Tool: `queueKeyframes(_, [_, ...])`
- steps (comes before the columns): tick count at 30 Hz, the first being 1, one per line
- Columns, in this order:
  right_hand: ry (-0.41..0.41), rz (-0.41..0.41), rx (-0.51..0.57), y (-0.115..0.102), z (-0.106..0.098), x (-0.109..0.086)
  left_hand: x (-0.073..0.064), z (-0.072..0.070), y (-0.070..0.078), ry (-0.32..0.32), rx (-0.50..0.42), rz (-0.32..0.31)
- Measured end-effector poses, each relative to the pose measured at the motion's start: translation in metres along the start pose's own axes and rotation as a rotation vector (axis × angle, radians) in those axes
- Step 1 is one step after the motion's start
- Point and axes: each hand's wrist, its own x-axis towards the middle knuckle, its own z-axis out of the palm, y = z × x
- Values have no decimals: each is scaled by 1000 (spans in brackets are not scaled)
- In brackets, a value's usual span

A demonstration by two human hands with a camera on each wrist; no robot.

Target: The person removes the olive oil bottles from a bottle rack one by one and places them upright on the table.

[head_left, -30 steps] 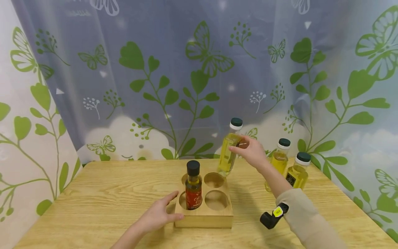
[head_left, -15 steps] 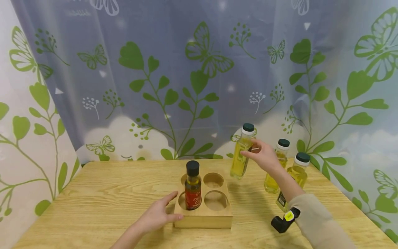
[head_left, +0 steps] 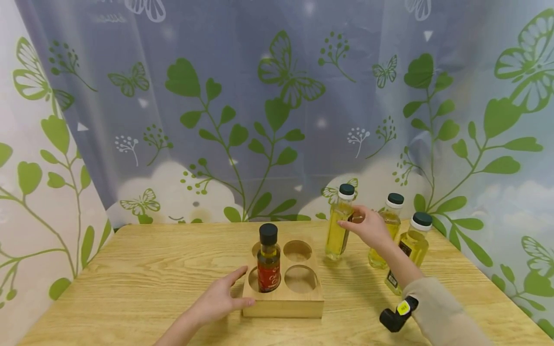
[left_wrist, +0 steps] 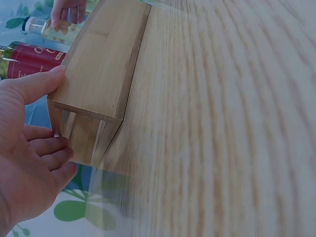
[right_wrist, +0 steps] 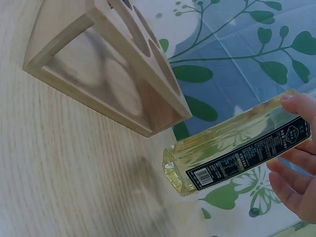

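In the head view, my right hand [head_left: 370, 228] pinches a clear bottle of yellow oil [head_left: 339, 235] by its upper body, thumb on the near side. The bottle has a dark green cap and stands nearly upright close over the table, right of a wooden bottle rack [head_left: 283, 307]. Its black label [right_wrist: 237, 160] faces the right wrist camera. My left hand [head_left: 218, 298] holds the rack's left side, thumb at the front corner and fingers [left_wrist: 57, 153] curled at the side opening. A dark bottle with a red label [head_left: 269, 274] stands in the rack's front left hole.
Two more yellow oil bottles stand at the right: one farther back [head_left: 391, 221] and one nearer [head_left: 417, 240], partly behind my right forearm. The rack's front right hole [head_left: 301, 279] and back right hole [head_left: 297, 251] hold no bottle. A patterned curtain [head_left: 242, 120] hangs behind the table [head_left: 173, 254].
My right hand has carried the oil bottle from above the rack's back right hole to the right and down, close to the table. The left hand and rack have stayed put.
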Motion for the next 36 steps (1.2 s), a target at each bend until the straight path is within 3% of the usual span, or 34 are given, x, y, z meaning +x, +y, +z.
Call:
queueKeyframes(11, [-29, 24, -25, 8, 10, -3, -1, 2, -3, -8, -9, 7])
queueKeyframes(23, [-38, 18, 29, 14, 14, -5, -1, 2, -2, -24, -33, -5])
queueKeyframes(36, [-83, -14, 89, 16, 12, -4, -1, 1, 0, 13, 4, 22])
